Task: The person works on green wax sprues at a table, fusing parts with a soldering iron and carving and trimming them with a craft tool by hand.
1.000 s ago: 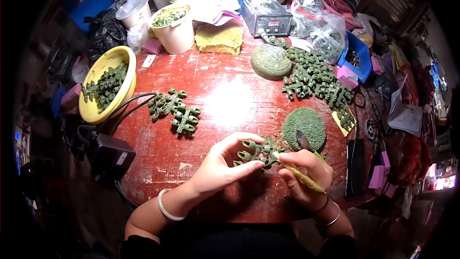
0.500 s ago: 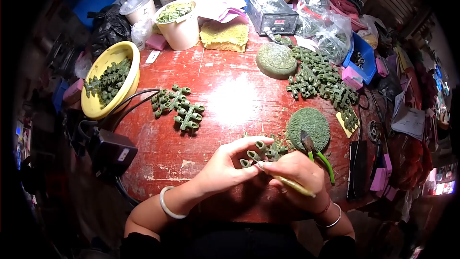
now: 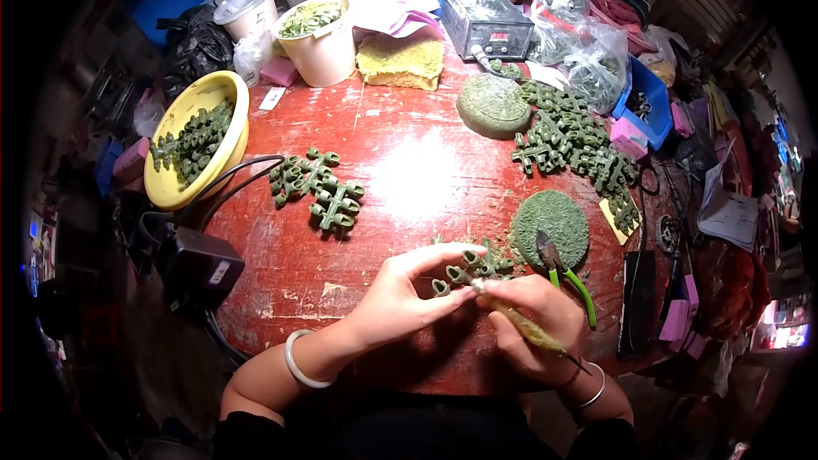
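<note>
My left hand (image 3: 399, 296) grips a green branched piece (image 3: 458, 274) with hollow tube-like ends, its thumb and fingers around the side. My right hand (image 3: 545, 311) is closed on a slim yellowish-handled tool (image 3: 535, 334), held like a pen. The tool's front end meets the piece near my left thumb; its very tip is hidden. A dark thin end sticks out behind the right hand. Beyond that hand, cutting pliers (image 3: 583, 294) with green handles rest partly on a round green pad (image 3: 558, 215). Similar branched pieces (image 3: 336, 204) lie left of centre.
A yellow bowl (image 3: 241, 123) holding green pieces stands at left, beside a black box (image 3: 200, 268) with cables. More pieces (image 3: 567, 132) are heaped at right near a round stone-like disc (image 3: 494, 106). White buckets (image 3: 322, 60), a sponge (image 3: 400, 64) and a display unit (image 3: 486, 24) line the back.
My right hand has shifted slightly and turned, so the tool's handle lies at a different angle with its rear end showing. The green piece has moved a little to the right in my left hand.
</note>
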`<state>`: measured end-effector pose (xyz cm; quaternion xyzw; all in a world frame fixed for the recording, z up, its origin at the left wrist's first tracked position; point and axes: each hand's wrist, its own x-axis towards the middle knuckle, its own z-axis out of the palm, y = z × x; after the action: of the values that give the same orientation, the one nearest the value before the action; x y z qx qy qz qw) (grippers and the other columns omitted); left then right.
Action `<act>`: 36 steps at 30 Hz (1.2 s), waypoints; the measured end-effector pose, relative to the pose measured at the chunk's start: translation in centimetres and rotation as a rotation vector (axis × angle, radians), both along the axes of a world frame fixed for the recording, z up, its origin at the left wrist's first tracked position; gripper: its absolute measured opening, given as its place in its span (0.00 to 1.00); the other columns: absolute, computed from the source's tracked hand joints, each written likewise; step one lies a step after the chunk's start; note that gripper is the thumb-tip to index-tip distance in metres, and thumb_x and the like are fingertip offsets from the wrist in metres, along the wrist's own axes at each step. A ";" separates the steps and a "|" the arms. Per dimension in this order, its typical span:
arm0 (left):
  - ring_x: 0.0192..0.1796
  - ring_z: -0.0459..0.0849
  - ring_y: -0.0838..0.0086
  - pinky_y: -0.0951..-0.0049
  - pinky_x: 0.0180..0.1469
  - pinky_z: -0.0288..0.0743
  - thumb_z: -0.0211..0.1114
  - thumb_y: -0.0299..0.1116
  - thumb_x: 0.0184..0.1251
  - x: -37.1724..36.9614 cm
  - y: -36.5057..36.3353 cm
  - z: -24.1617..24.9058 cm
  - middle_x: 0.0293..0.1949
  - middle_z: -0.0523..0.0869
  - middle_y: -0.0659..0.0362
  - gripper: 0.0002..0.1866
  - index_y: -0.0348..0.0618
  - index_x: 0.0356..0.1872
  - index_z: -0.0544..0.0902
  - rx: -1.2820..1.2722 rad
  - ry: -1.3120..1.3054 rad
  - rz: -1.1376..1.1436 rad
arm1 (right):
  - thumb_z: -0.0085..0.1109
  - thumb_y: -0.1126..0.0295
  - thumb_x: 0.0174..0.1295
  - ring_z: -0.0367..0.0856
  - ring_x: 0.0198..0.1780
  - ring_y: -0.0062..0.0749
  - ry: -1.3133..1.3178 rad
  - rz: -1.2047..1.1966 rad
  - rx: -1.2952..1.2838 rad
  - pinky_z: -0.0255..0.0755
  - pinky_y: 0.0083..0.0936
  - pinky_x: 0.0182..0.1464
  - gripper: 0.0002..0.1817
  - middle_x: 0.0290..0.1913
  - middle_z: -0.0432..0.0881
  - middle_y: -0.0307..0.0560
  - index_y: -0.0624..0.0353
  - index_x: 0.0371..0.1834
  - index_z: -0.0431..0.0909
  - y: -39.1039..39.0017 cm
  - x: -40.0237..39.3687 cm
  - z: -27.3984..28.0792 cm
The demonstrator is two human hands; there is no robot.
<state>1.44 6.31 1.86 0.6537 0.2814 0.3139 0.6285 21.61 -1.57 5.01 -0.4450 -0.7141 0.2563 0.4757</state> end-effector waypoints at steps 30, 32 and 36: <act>0.56 0.81 0.79 0.74 0.61 0.77 0.69 0.23 0.67 0.1 -0.1 -0.3 0.54 0.86 0.59 0.25 0.40 0.66 0.80 -0.144 -0.080 -0.022 | 0.68 0.83 0.55 0.85 0.35 0.41 0.044 0.073 0.004 0.80 0.30 0.39 0.25 0.41 0.85 0.54 0.65 0.59 0.77 -0.3 -0.4 -0.6; 0.56 0.81 0.79 0.74 0.60 0.77 0.69 0.23 0.68 0.1 0.0 -0.8 0.55 0.86 0.60 0.23 0.40 0.65 0.80 -0.039 -0.077 -0.009 | 0.68 0.83 0.55 0.85 0.35 0.41 -0.032 0.112 0.052 0.80 0.30 0.39 0.25 0.40 0.85 0.53 0.65 0.59 0.77 -0.2 -0.5 -0.4; 0.55 0.81 0.80 0.75 0.59 0.77 0.67 0.23 0.70 0.3 -0.2 0.0 0.54 0.86 0.60 0.22 0.40 0.65 0.79 -0.171 -0.067 -0.015 | 0.66 0.83 0.58 0.86 0.35 0.38 0.028 0.171 0.021 0.81 0.28 0.39 0.22 0.39 0.86 0.51 0.66 0.57 0.79 -0.1 -0.3 0.3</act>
<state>1.70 6.15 1.90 0.5889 0.2807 0.3058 0.6934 21.27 -1.70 5.29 -0.3737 -0.7453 0.2947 0.4669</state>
